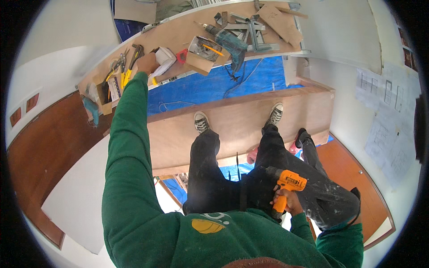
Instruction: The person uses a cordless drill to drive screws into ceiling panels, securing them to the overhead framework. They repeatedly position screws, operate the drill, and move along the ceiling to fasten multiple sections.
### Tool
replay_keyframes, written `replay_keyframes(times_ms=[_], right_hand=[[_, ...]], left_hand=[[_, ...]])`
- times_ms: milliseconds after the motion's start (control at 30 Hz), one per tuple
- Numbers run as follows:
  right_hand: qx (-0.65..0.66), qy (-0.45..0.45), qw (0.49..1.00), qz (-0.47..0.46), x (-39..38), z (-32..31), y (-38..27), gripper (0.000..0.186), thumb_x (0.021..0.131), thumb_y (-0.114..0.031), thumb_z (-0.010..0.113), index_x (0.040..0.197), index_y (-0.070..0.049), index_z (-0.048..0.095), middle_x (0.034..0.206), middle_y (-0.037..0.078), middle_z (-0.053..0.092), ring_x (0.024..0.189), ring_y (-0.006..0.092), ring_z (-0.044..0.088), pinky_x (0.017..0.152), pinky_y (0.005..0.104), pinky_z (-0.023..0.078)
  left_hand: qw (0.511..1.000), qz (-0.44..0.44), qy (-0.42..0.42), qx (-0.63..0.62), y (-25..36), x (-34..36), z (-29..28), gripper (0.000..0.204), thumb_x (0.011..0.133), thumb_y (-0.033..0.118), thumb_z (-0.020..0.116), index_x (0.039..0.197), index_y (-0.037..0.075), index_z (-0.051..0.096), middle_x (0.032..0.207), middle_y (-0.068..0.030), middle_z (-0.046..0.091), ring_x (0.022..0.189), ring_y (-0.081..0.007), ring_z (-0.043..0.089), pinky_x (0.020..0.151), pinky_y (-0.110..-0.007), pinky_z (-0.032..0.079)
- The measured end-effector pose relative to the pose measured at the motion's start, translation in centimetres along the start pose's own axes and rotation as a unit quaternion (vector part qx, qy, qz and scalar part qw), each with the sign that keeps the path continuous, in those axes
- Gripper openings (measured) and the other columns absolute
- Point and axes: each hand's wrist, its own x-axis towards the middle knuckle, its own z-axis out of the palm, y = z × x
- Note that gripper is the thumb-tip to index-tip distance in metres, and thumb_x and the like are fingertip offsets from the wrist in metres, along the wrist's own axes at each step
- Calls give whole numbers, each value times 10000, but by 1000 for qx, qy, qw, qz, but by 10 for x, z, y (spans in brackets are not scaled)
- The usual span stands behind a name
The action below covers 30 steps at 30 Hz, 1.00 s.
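Note:
At the upper left, my left hand reaches to an open white box on the plywood worktop; its fingers are mostly hidden. Pliers and yellow-handled tools lie beside it, along with a red plastic piece. My right hand grips an orange cordless drill over my lap. A teal drill lies on the worktop next to a cardboard box of small items, metal brackets and wood offcuts.
My feet stand on a plywood ledge in front of blue sheeting. At right, another person's dark-trousered leg is close by mine, near an orange-brown door and a wall with paper drawings. A white panel leans at left.

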Motion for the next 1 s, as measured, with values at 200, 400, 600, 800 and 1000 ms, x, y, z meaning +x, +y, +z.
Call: replay_keyframes(times_ms=[200, 400, 600, 800, 1000], right_hand=[[3, -8, 1000, -5, -1, -4, -10, 246, 882, -81, 662, 1110, 0, 622, 743, 84, 650, 653, 232, 692, 711, 495, 642], [-4, -21, 1000, -17, 5, -5, -10, 238, 884, -82, 681, 1103, -11, 620, 739, 89, 618, 615, 251, 668, 656, 492, 636], [-15, -24, 999, -24, 2, 0, -3, 241, 883, -99, 676, 1099, -9, 621, 740, 82, 639, 639, 232, 683, 688, 496, 641], [-40, -25, 999, -23, 0, 0, -16, 241, 878, -108, 673, 1096, -14, 630, 744, 66, 636, 655, 220, 690, 699, 492, 641], [-36, -20, 999, -19, 3, -8, -8, 233, 900, -117, 671, 1101, -15, 611, 733, 79, 606, 633, 237, 668, 674, 506, 641]], left_hand=[[992, 70, 99, -44, -49, -15, 13, 199, 938, 212, 614, 1006, 35, 675, 1022, -255, 727, 963, -448, 709, 810, -559, 557], [960, 124, 103, -228, -83, -28, 3, 147, 978, 125, 608, 1068, 9, 606, 1015, -234, 685, 980, -428, 667, 835, -482, 520], [831, 29, 128, -541, -73, -59, -9, 246, 1031, 197, 609, 1125, -31, 617, 995, -133, 678, 996, -231, 648, 938, -359, 524], [525, 54, 99, -844, -79, -102, -9, 256, 1072, 227, 602, 1199, 4, 595, 1113, -90, 641, 1015, -183, 631, 936, -307, 540], [183, 213, -2, -960, -69, -136, -76, 130, 999, 132, 581, 1061, 24, 619, 963, -81, 605, 827, -191, 576, 716, -290, 476]])
